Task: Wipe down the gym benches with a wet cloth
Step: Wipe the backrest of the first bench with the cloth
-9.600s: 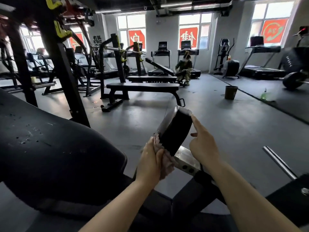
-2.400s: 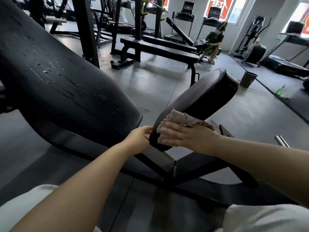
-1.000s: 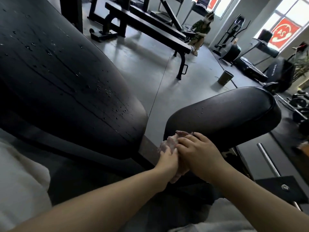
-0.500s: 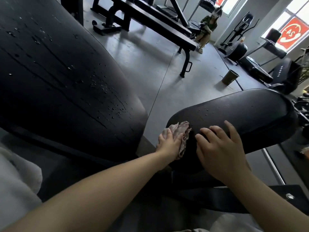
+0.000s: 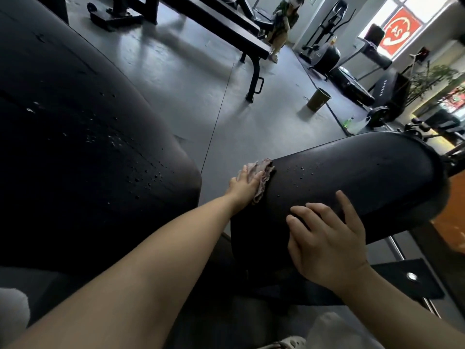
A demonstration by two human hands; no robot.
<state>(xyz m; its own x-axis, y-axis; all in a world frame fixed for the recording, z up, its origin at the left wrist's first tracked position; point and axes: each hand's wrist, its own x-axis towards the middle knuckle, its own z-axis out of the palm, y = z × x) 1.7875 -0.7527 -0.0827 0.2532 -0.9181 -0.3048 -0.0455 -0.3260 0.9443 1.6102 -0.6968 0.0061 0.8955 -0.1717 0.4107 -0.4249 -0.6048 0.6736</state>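
Head view: cloth [image 5: 261,176] under left hand [image 5: 245,183] against seat pad [image 5: 352,177]

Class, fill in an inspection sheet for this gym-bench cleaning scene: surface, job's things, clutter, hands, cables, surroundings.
Surface: black seat pad, water droplets on top.
Job's things: pinkish cloth at the pad's left edge; large back pad, also spotted with droplets.
Clutter: cup and green bottle on the floor.
Hands: left hand presses the cloth; right hand rests on the pad.
Cables: nothing seen.
Surroundings: flat bench, seated person.
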